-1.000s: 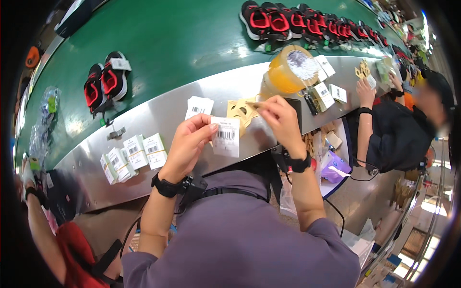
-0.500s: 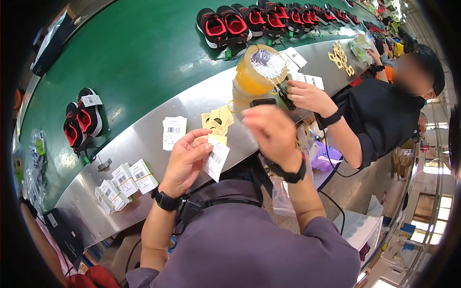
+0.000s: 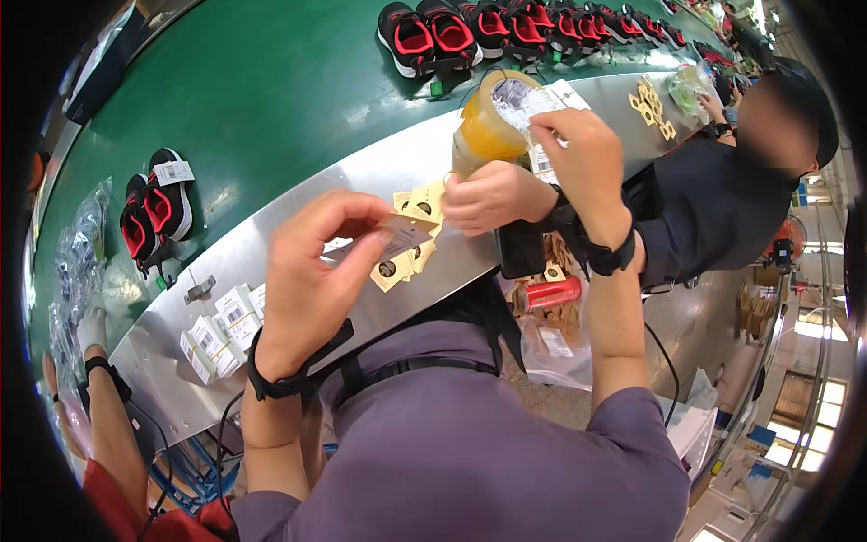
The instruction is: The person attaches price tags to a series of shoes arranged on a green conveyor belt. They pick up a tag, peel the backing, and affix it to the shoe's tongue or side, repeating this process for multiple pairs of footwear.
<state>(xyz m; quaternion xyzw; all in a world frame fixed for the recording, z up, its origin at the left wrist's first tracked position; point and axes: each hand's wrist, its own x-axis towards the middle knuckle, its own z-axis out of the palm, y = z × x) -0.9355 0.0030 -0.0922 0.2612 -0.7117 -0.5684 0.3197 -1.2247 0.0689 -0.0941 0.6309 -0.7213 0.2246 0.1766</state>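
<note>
My left hand (image 3: 321,271) pinches a paper tag (image 3: 408,235) between thumb and fingers, above the metal table edge. Beneath it lie yellow tags (image 3: 390,271) with dark round prints. My right hand (image 3: 582,158) is raised over a yellow tape roll (image 3: 488,131), whose core is filled with thin white plastic strands (image 3: 522,104). Thumb and finger are pinched together at the strands; whatever they hold is too fine to make out. A co-worker's hand (image 3: 497,197) reaches in beside the yellow tags, partly behind my right wrist.
Bundled white tags (image 3: 217,339) stand left on the metal edge. A pair of black and red shoes (image 3: 158,212) sits on the green belt (image 3: 280,99); a shoe row (image 3: 433,36) runs along the far side. A phone (image 3: 521,251) lies near the co-worker. A gloved hand (image 3: 92,330) shows far left.
My left hand has risen and turned with the tag. My right hand has moved up and right to the strands. The co-worker's hand has come left to the yellow tags. A gloved hand has appeared left.
</note>
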